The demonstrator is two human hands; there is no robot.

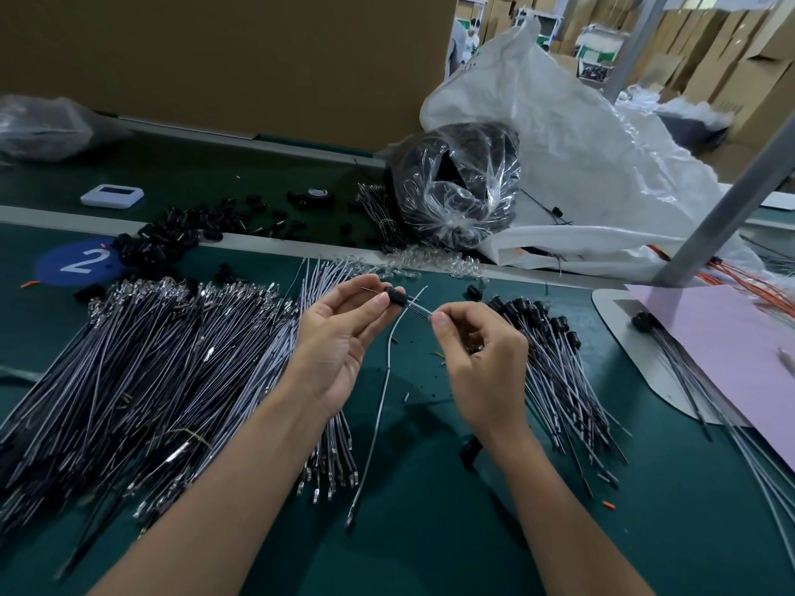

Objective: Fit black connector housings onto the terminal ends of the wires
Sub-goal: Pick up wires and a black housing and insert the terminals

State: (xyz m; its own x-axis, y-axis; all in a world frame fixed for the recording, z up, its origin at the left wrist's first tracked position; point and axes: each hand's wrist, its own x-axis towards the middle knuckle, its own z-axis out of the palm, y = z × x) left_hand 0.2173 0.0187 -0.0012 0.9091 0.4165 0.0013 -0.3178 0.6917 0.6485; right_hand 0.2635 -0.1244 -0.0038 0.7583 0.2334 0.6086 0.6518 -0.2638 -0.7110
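While right fingers point(439, 321) pinch a wire point(418, 310), black housing point(395, 295) between left fingers point(380, 300).

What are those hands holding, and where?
The left hand pinches a black connector housing by its body; the right hand pinches a wire just short of that housing.

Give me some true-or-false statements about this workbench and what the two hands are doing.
1. The left hand pinches a black housing. True.
2. The right hand holds nothing. False: it pinches a thin wire leading to the housing.
3. Wires already fitted with housings lie left of the hands. False: that finished pile lies to the right; the left pile shows bare metal terminals.
4. The blue circle reads 2. True.
5. The sheet at the right edge is yellow. False: it is pink.
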